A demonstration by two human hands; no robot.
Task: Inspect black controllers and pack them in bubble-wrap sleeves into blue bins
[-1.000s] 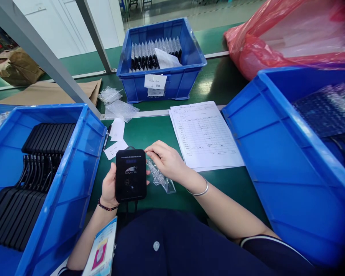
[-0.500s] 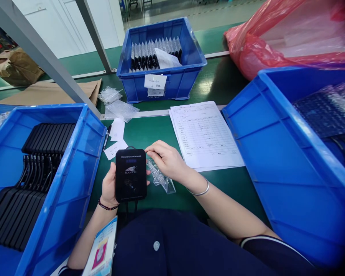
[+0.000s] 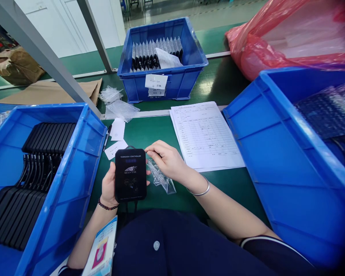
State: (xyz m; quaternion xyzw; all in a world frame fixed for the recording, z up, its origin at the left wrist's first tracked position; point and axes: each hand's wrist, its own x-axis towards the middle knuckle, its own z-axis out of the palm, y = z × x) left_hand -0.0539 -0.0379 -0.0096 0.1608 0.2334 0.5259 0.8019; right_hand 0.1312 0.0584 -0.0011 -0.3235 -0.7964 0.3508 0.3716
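A flat black controller box [image 3: 130, 178] with white lettering is held upright by my left hand [image 3: 109, 186], the fingers wrapping behind it and their tips showing at its right edge. My right hand [image 3: 166, 159] is closed in a pinch at the box's upper right edge; whatever lies between thumb and forefinger is too small to make out. Under the right hand, a crumpled clear plastic bag [image 3: 161, 178] lies on the green table. Dark cables hang below the box.
Blue bins stand at left [image 3: 71, 191] with black boxes, at the back [image 3: 161, 82] with bagged items, and at right [image 3: 281, 161]. Printed sheets [image 3: 207, 138], small white labels [image 3: 117, 129], a pen [image 3: 107, 138] and a red plastic bag [image 3: 255, 53] are also around.
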